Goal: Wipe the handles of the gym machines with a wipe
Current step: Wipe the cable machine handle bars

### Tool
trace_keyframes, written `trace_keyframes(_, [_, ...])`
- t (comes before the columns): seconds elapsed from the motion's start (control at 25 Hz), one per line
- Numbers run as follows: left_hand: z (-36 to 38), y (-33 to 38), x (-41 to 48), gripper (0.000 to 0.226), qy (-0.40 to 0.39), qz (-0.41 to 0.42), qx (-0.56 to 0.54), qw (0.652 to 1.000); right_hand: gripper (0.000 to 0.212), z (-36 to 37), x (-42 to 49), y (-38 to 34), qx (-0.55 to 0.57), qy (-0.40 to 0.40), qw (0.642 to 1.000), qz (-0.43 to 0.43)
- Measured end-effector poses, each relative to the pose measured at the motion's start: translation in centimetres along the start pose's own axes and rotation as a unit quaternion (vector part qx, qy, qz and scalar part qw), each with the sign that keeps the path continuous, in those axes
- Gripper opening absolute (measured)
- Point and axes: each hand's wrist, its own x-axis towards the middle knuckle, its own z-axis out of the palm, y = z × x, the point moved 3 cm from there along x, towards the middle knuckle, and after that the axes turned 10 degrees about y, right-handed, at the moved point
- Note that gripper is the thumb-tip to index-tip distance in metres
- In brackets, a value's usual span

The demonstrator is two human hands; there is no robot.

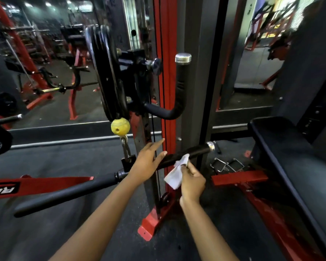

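Note:
A long black cable bar hangs low from a carabiner under a yellow ball [120,126]. Its right grip [189,152] ends in a chrome cap; its left grip [64,194] slopes down toward the floor. My left hand [146,162] lies over the bar's middle with fingers straight, pointing up and right. My right hand [191,180] pinches a white wipe [176,173] just below the right grip, the wipe's top edge touching the grip. A curved black handle [178,95] with a chrome cap stands higher on the red upright.
The red and black upright post [168,81] and pulley wheel [105,72] stand straight ahead. A black padded bench [282,147] on a red frame lies at the right. Chrome stirrup handles [227,164] lie on the floor. Mirrors behind show other machines.

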Motion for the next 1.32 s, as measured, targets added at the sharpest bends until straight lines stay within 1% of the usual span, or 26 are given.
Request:
trace_keyframes(0.12, [-1.4, 3.0, 1.0, 0.048, 0.099, 0.031, -0.08, 0.991, 0.029, -1.4, 1.2, -5.4, 0.001, 0.006, 0.996, -0.092])
trace_keyframes(0.24, [-2.8, 5.7, 2.9, 0.046, 0.188, 0.047, -0.142, 0.971, 0.028, -0.9, 2.5, -11.2, 0.015, -0.021, 0.984, -0.176])
trace_keyframes(0.4, [-4.0, 8.6, 6.2, 0.048, 0.234, 0.04, -0.175, 0.956, 0.029, 1.0, 4.4, -17.9, 0.032, -0.067, 0.958, -0.277])
trace_keyframes(0.52, [-4.1, 10.0, 8.5, 0.046, 0.248, 0.039, -0.199, 0.947, 0.03, 3.3, 5.4, -20.6, 0.022, -0.094, 0.919, -0.383])
trace_keyframes(0.64, [-3.2, 10.9, 10.3, 0.04, 0.254, 0.011, -0.247, 0.935, 0.032, 6.3, 6.4, -22.0, 0.043, -0.143, 0.855, -0.496])
trace_keyframes(0.68, [-2.8, 11.1, 10.6, 0.04, 0.266, 0.002, -0.266, 0.927, 0.033, 7.2, 6.9, -21.8, 0.054, -0.16, 0.835, -0.523])
trace_keyframes(0.76, [-1.9, 11.0, 10.6, 0.041, 0.311, -0.024, -0.287, 0.906, 0.035, 8.3, 7.7, -20.9, 0.077, -0.179, 0.808, -0.555])
trace_keyframes(0.8, [-1.6, 11.2, 10.3, 0.037, 0.334, -0.031, -0.294, 0.895, 0.034, 8.3, 8.0, -20.4, 0.093, -0.188, 0.797, -0.566])
trace_keyframes(0.88, [-0.8, 12.5, 9.9, 0.028, 0.376, -0.055, -0.298, 0.876, 0.032, 8.4, 9.4, -19.3, 0.127, -0.229, 0.772, -0.579])
trace_keyframes(0.96, [0.0, 13.5, 9.6, 0.029, 0.404, -0.08, -0.285, 0.866, 0.033, 8.2, 10.8, -17.7, 0.128, -0.288, 0.752, -0.579])
trace_keyframes(1.12, [1.0, 14.1, 9.3, 0.034, 0.458, -0.112, -0.247, 0.846, 0.032, 7.2, 12.9, -14.9, 0.109, -0.413, 0.721, -0.546])
trace_keyframes(1.16, [1.2, 14.2, 9.3, 0.033, 0.466, -0.118, -0.242, 0.843, 0.032, 7.2, 13.3, -15.1, 0.111, -0.435, 0.719, -0.531])
trace_keyframes(1.2, [1.4, 14.3, 9.4, 0.033, 0.474, -0.127, -0.236, 0.839, 0.033, 7.7, 13.8, -15.9, 0.118, -0.447, 0.732, -0.501])
trace_keyframes(1.28, [1.9, 14.7, 9.5, 0.034, 0.49, -0.136, -0.221, 0.832, 0.037, 9.5, 14.7, -18.7, 0.147, -0.442, 0.778, -0.421])
trace_keyframes(1.32, [2.0, 14.9, 9.6, 0.035, 0.499, -0.138, -0.211, 0.829, 0.037, 10.5, 14.8, -20.3, 0.155, -0.445, 0.794, -0.384])
